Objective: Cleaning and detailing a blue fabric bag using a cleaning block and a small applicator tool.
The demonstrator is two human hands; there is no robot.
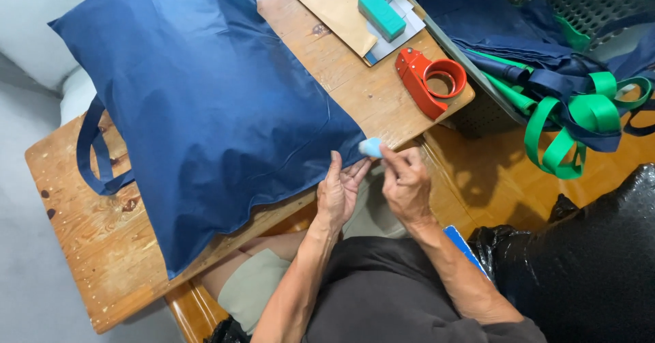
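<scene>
A large navy blue fabric bag [205,104] lies across a wooden table [89,247], its handles [95,152] hanging off the left side. My left hand [339,191] rests flat at the bag's near corner, fingers pressing the fabric edge. My right hand [404,182] pinches a small light-blue piece [371,147] right at that corner, touching the fabric.
A red tape dispenser [431,81], a brown envelope [338,5] and a teal block [381,13] lie on the table's far end. A dark crate [587,2] at right holds navy bags with green straps [580,121]. A black plastic sack [593,261] sits at lower right.
</scene>
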